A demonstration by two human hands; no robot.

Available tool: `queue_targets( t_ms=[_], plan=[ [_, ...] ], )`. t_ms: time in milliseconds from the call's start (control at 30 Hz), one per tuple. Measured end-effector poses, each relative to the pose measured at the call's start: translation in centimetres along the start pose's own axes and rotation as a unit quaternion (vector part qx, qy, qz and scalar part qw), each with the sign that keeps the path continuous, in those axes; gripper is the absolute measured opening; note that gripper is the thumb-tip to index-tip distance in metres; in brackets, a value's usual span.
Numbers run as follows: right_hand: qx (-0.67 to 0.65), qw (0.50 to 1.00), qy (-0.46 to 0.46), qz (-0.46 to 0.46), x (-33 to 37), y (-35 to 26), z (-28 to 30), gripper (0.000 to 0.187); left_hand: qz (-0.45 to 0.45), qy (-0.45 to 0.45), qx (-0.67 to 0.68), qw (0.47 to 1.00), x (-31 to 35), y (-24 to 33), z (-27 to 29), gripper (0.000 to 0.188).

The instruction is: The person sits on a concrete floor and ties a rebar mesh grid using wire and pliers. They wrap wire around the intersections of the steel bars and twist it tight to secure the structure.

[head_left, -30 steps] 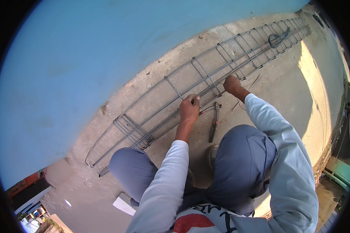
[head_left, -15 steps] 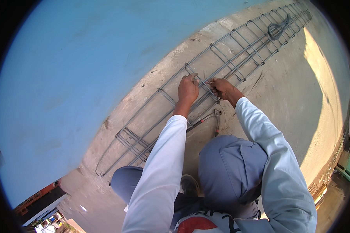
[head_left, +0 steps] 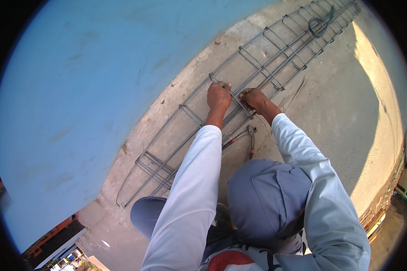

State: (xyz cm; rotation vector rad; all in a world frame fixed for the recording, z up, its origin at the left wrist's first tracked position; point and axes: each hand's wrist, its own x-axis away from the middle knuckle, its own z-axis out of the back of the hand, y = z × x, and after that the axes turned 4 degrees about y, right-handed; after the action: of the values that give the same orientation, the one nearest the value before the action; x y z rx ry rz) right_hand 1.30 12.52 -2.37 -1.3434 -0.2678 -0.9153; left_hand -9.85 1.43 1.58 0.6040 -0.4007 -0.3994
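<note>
A long steel rebar cage (head_left: 253, 64), made of long bars with square stirrups, lies slantwise on the concrete from lower left to far upper right. My left hand (head_left: 219, 96) is over its middle bars beside a stirrup, fingers curled together. Just to the right, my right hand (head_left: 254, 99) is pinched close against the same stirrup. Whatever lies between the fingers of either hand is too small to make out. Nearer to me, a pair of pincers (head_left: 251, 141) with red-and-black handles rests on the ground by the cage, jaws pointing away.
A coil of dark tie wire (head_left: 319, 28) sits on the cage's far end. Along the left runs a blue wall (head_left: 86, 90). Loose stirrups (head_left: 154, 166) are bunched at the cage's near end. My bent knee (head_left: 269, 198) is close below the hands. Sunlit concrete (head_left: 380, 140) lies at right.
My left hand's forefinger, stretched out before, is now curled in. My right hand has shifted slightly left along the stirrup. The whole view has tilted a little; cage and pincers lie as before.
</note>
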Motion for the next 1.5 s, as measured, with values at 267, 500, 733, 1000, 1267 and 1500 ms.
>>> queue_targets(
  t_ms=[267, 500, 733, 1000, 1267, 1500],
  plan=[
    [0.302, 0.929, 0.114, 0.180, -0.4, 0.6, -0.5, 0.028, -0.124, 0.105, 0.014, 0.987, 2.3, 0.3, -0.4, 0.023],
    [0.265, 0.947, 0.082, 0.160, -0.2, -0.4, -0.7, 0.029, -0.228, 0.128, 0.101, 0.960, 3.7, -0.9, -0.8, 0.016],
    [-0.020, 0.999, -0.031, 0.027, 1.3, -2.0, 1.0, 0.032, -0.351, 0.107, 0.044, 0.929, 5.5, -4.7, -0.5, 0.009],
    [0.009, 0.999, -0.035, 0.017, 1.5, -2.9, 1.0, 0.040, -0.374, 0.042, 0.022, 0.926, 5.2, -6.4, 1.6, 0.027],
    [0.204, 0.971, 0.061, 0.111, 1.7, -2.7, 0.4, 0.043, -0.063, -0.079, 0.204, 0.974, 3.4, -5.2, 1.7, 0.038],
    [0.289, 0.942, 0.104, 0.135, 2.3, -3.6, -0.8, 0.036, -0.120, -0.123, 0.027, 0.985, 1.8, -5.0, 1.3, 0.041]
  ],
)
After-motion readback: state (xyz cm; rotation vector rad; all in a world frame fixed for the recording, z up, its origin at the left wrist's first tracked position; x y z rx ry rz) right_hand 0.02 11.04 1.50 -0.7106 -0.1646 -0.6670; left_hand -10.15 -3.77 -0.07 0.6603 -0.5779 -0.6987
